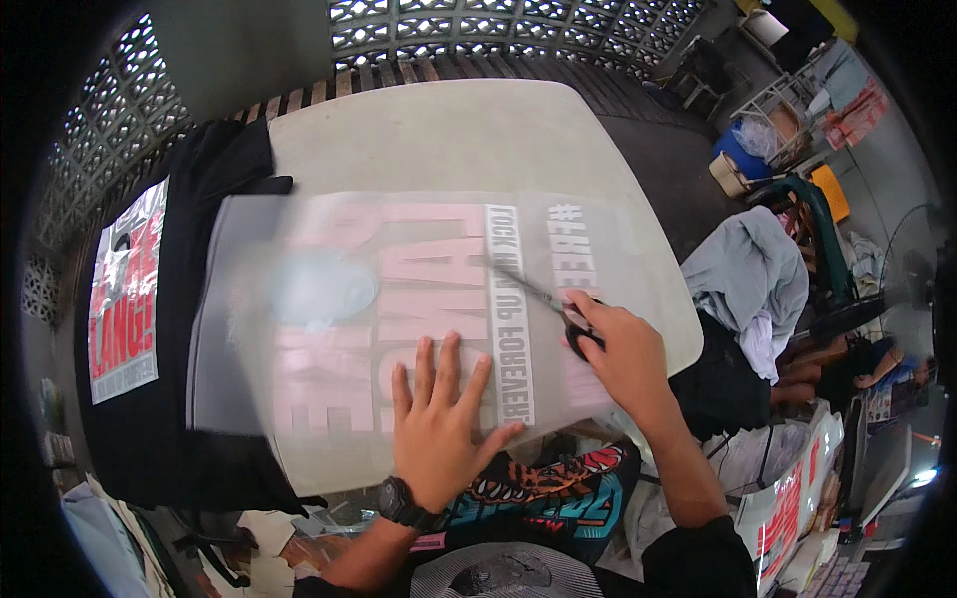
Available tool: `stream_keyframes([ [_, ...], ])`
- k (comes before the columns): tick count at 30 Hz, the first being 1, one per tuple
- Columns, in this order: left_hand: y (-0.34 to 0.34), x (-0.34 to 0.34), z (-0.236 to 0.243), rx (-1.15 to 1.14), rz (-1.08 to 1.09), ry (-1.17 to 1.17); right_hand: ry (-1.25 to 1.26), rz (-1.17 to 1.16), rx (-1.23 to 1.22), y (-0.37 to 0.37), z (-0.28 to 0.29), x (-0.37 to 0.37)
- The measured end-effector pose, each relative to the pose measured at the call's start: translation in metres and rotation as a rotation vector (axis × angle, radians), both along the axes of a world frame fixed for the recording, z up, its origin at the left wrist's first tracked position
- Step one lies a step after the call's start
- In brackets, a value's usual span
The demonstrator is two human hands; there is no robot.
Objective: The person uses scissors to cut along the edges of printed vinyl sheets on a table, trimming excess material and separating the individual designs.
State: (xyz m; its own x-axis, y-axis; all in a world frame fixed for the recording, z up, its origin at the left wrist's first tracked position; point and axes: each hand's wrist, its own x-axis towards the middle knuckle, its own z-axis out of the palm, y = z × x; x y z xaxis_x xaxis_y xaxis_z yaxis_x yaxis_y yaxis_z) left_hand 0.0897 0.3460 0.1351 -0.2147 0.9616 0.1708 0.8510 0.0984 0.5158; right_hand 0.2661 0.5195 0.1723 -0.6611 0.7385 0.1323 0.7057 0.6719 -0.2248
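A large translucent transfer film sheet [439,234] with pale pink and white lettering lies across the table, its left part overlapping a black T-shirt [189,299]. My left hand [437,429], with a dark watch on the wrist, rests flat on the sheet, fingers spread. A pair of scissors [570,324] with dark handles is held in my right hand [623,351]; their blades reach left over the lettering, slightly blurred. Whether they touch the film I cannot tell. On the shirt lies a glossy printed film [128,294] in red, black and silver.
The pale table [439,120] has rounded corners. Grey and white cloth [753,264] hangs over a chair at the right, near a fan [902,254]. Farther back stand a blue bin [743,149] and a rack. Printed sheets [788,508] are piled at the lower right. Another person's arm [882,369] shows at the right.
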Motion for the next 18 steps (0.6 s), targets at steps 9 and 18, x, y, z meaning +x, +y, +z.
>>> stream_keyframes([
  [9,-0.017,-0.080,0.006,0.085,-0.126,0.110,0.079,-0.154,-0.099,0.016,-0.002,0.080],
  [18,-0.027,-0.081,-0.010,0.243,0.107,0.152,0.775,-0.198,-0.564,-0.101,-0.022,0.070],
])
